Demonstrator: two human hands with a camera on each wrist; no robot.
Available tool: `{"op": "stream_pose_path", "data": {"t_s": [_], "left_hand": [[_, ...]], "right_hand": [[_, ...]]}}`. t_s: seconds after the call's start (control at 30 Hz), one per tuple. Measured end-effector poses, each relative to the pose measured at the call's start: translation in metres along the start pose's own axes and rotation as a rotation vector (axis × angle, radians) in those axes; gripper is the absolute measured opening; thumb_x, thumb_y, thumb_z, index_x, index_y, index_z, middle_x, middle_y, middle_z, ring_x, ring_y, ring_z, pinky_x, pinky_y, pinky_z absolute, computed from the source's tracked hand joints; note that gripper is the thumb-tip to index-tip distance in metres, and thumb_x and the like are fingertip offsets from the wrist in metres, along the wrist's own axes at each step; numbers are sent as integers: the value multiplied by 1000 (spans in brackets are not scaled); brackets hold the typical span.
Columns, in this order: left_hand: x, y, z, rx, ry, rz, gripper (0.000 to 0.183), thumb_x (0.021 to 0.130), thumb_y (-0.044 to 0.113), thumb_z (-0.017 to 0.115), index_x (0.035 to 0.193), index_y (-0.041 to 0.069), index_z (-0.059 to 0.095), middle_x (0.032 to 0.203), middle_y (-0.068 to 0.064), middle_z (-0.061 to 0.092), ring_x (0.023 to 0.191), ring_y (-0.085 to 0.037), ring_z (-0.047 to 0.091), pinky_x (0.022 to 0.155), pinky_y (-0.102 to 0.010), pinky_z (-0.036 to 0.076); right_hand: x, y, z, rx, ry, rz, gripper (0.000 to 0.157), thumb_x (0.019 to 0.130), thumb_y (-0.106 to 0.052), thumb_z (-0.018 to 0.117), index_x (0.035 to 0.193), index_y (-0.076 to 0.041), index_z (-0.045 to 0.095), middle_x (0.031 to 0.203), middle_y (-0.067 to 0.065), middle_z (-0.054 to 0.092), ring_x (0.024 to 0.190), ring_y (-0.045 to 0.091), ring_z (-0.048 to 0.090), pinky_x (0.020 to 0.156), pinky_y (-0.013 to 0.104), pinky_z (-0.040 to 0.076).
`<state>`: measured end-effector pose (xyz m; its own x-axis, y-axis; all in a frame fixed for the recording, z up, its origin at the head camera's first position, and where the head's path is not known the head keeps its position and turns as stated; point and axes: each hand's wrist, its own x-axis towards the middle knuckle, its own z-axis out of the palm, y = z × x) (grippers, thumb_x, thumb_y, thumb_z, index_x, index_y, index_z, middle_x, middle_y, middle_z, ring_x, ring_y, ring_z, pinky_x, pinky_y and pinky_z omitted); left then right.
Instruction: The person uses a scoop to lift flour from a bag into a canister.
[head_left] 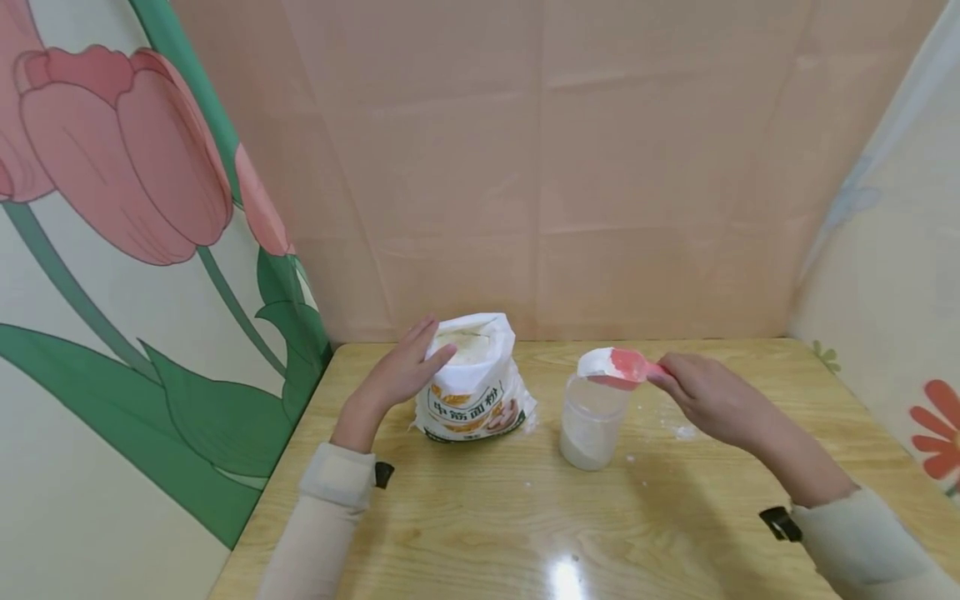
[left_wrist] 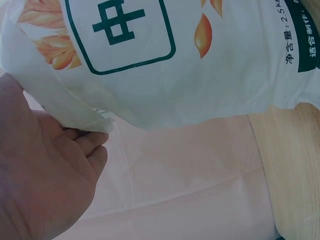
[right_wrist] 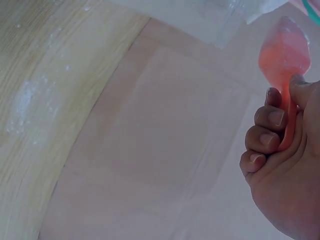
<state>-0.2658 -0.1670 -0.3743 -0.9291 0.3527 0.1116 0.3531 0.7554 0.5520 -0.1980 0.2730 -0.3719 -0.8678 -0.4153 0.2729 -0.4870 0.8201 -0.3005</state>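
The right hand [head_left: 708,396] grips a scoop [head_left: 628,369] over the jar [head_left: 588,433]. Left of it, the spread left hand [head_left: 397,371] touches a bag [head_left: 468,407].

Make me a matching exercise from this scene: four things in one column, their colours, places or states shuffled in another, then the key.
Things
1. Scoop
2. Jar
3. Bag
4. Left hand

Descriptions
A. White, with printing on its front
B. At the bag's open mouth
C. Reddish pink, gripped by its handle
D. Clear, with pale powder low inside

Right pairs
1-C
2-D
3-A
4-B
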Motion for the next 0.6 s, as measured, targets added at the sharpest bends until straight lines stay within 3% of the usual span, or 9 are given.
{"op": "stream_pose_path", "data": {"t_s": [0.23,0.6], "left_hand": [[0,-1,1,8,0,0,81,104,60,38,162,7,19,170,-7,11,157,-21,6,126,-46,13],[-1,-1,1,13,4,3,83,104,63,36,162,7,19,170,-7,11,157,-20,6,126,-45,12]], "right_hand": [[-7,6,3,-28,42,-46,20,106,-24,56,88,-16,58,71,-9,46,65,8,42,61,27,38],[-11,19,1,-110,28,-82,20,103,-24,62,85,-17,56,70,-9,43,63,6,39,59,25,35]]}}
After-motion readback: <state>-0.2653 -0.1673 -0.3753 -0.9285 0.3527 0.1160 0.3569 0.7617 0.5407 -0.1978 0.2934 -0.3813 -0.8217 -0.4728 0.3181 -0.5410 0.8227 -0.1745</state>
